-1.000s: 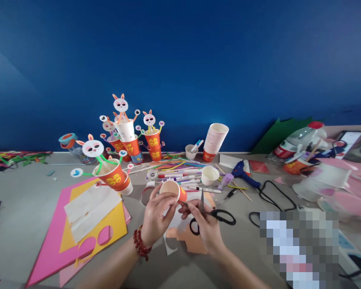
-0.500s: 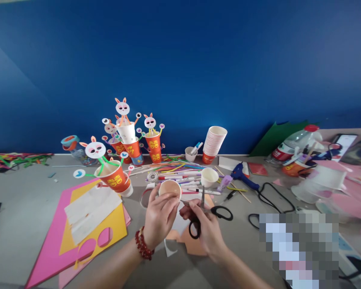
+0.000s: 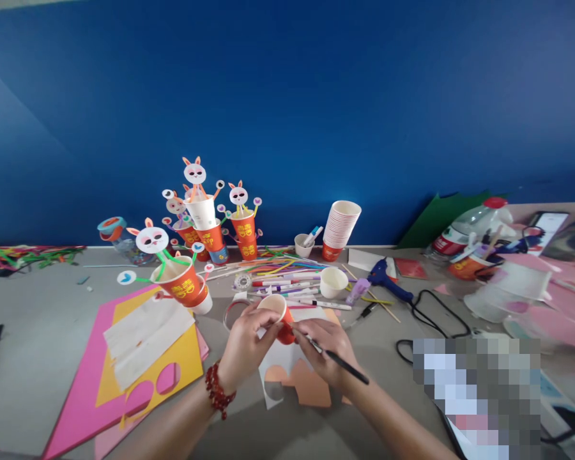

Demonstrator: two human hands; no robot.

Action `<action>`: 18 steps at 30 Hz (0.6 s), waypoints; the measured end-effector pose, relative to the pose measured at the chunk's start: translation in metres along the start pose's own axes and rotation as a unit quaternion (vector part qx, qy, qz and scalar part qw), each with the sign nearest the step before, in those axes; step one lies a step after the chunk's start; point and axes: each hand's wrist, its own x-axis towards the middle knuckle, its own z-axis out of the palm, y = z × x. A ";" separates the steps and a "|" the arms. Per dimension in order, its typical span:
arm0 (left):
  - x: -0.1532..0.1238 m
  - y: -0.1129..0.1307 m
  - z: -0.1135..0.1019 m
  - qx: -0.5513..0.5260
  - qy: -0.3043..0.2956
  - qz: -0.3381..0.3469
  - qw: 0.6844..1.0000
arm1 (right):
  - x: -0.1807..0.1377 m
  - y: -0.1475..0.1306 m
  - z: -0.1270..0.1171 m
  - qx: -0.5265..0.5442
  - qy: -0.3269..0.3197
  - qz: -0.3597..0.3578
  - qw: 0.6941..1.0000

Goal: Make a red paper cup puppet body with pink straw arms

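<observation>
A red paper cup (image 3: 284,333) with a pale inside is tilted in front of me, its mouth turned upward and toward me. My left hand (image 3: 249,338) grips the cup's rim and side with thumb and fingers. Close against the cup's right side, my right hand (image 3: 326,350) holds the scissors (image 3: 347,368), seen edge-on, their black handle pointing down to the right. The blade tips are hidden by my fingers and the cup. Beneath both hands lie orange paper (image 3: 313,386) and white paper (image 3: 267,397) with cut-out shapes.
Rabbit figures in red cups (image 3: 177,281) stand at left, behind pink and yellow sheets (image 3: 103,383). Markers (image 3: 328,304) and a small white cup (image 3: 334,283) lie ahead. Farther back is a cup stack (image 3: 341,223). A blue glue gun (image 3: 388,280) with its cord lies right.
The cup has turned so its red side shows. My right hand has rotated the scissors from spread handles to edge-on, beside the cup.
</observation>
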 end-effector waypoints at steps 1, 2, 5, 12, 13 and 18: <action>-0.001 0.001 0.001 0.017 0.022 0.021 0.999 | 0.000 -0.001 0.003 0.052 0.018 0.051 0.997; -0.002 0.001 0.003 0.038 0.047 0.047 0.997 | 0.000 -0.003 0.008 0.120 0.042 0.109 0.986; -0.004 0.001 0.007 0.104 0.097 0.126 0.982 | -0.001 -0.009 0.023 0.332 0.116 0.248 0.903; -0.004 0.000 0.004 0.092 0.091 0.123 0.984 | 0.000 -0.014 0.025 0.369 0.123 0.257 0.885; -0.004 0.000 0.003 0.070 0.082 0.099 0.989 | 0.000 -0.013 0.021 0.319 0.104 0.224 0.915; -0.001 0.001 -0.004 -0.015 0.009 -0.008 1.000 | 0.003 -0.008 -0.003 -0.004 0.000 -0.015 1.000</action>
